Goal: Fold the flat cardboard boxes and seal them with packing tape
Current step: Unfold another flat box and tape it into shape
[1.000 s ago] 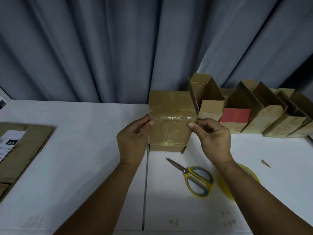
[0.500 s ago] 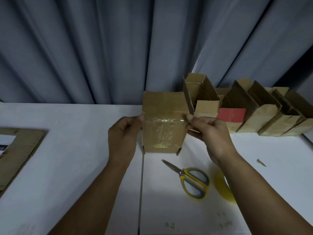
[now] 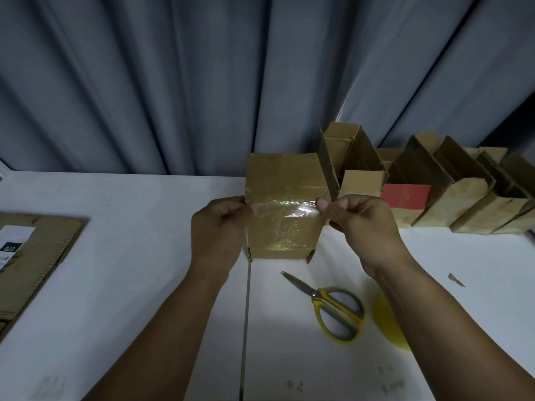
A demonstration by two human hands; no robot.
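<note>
A small brown cardboard box [image 3: 282, 175] stands on the white table [image 3: 115, 285] in the middle of the view. A strip of clear packing tape [image 3: 285, 211] stretches across its near face. My left hand [image 3: 217, 233] pinches the tape's left end at the box's left edge. My right hand [image 3: 364, 227] pinches the right end at the right edge. Yellow-handled scissors [image 3: 333, 308] lie in front of the box. A yellow tape roll [image 3: 388, 322] lies partly hidden under my right forearm.
A row of several folded boxes [image 3: 434, 192] with open flaps lines the back right, one with a red face [image 3: 405, 195]. Flat cardboard with a white label [image 3: 31, 256] lies at the left edge. Grey curtains hang behind the table.
Both hands shifted from pressing at the box's middle to pinching the tape's two ends at the box's edges; the tape now stretches taut across the face.
</note>
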